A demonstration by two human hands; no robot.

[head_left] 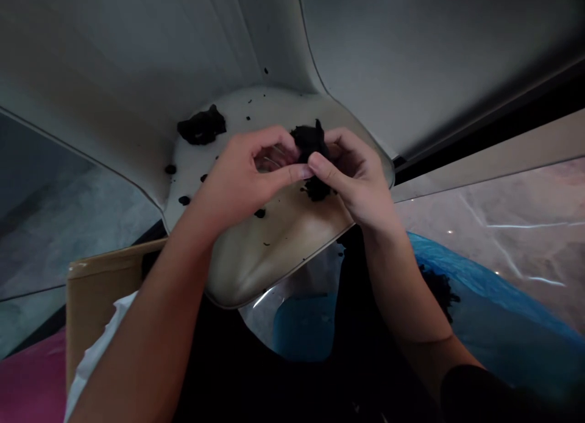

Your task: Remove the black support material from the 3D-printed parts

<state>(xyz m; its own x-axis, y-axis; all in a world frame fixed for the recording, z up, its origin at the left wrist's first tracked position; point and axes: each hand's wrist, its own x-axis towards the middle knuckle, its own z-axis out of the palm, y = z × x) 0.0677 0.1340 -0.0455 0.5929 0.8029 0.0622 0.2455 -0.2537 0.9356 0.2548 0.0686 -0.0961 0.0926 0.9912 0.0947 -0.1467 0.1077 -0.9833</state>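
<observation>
My left hand (242,173) and my right hand (351,179) pinch a soft, torn clump of black material (311,144) from both sides, thumbs nearly meeting in front of it. A darker piece of it (316,189) hangs below my fingers. Beneath my hands lies a glossy cream curved surface (278,243), which is dotted with black crumbs (184,200). A larger black lump (202,125) rests on that surface beyond my left hand, apart from my fingers.
A cardboard box (103,295) with white cloth (103,344) stands below my left forearm. Near my right arm, a blue plastic sheet (489,295) carries black fibrous scraps (439,292). A pale grey curved panel (411,57) rises behind, and a pink object (31,380) sits in the lower left corner.
</observation>
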